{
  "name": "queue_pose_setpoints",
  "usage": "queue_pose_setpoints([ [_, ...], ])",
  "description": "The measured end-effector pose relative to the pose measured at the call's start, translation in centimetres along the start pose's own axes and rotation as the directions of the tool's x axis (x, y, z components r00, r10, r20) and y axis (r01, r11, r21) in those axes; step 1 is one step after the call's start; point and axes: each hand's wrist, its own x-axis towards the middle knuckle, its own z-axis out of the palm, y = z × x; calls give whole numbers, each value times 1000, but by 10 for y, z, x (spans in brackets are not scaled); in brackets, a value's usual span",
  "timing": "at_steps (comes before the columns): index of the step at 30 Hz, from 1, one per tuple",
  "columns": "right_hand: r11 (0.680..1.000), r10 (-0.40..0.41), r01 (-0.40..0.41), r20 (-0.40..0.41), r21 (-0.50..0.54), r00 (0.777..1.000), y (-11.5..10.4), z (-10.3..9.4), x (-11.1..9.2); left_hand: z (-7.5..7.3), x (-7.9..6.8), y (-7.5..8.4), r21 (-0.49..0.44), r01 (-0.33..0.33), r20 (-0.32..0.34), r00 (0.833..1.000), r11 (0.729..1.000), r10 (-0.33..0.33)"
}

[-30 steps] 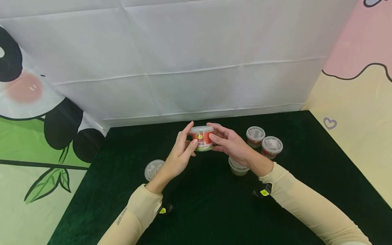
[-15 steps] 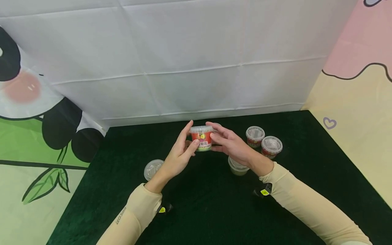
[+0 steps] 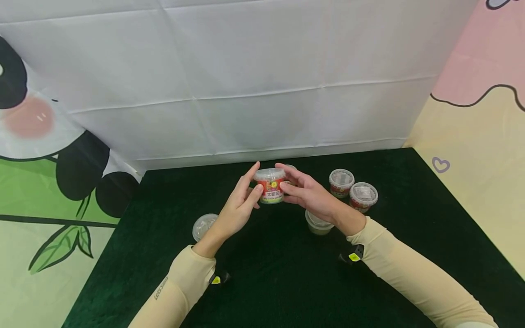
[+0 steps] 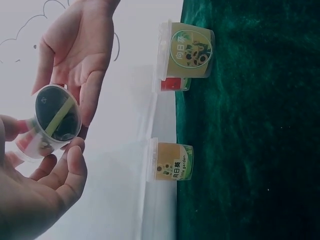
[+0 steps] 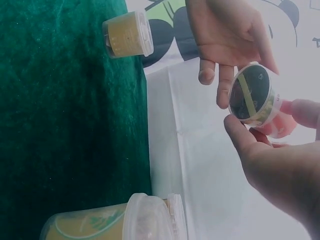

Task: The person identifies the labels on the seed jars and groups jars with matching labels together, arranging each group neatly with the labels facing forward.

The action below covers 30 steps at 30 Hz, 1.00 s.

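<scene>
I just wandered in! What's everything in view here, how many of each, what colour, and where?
Held cup: one, red-and-green label, raised at centre
Red-label cups: two, red with clear lids, right
Tan cups: three, tan with clear lids; left, centre-right, far back
Tablecloth: one, dark green, under the standing cups
Backdrop: one, white, across the back
Printed side panels: two, multicoloured, left and right
Wrist devices: two, black and yellow, by the cuffs
Sleeves: two, cream, lower left and right
Left hand: one, bare, holding the held cup's left
Right hand: one, bare, holding its right
</scene>
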Motion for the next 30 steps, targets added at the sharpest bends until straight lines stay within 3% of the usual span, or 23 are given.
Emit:
queue_pose_setpoints([
  [30,1000,-3,3,3,-30,1000,-3,4,2,-4,-1,1,25,-24,10,1000,999,24],
])
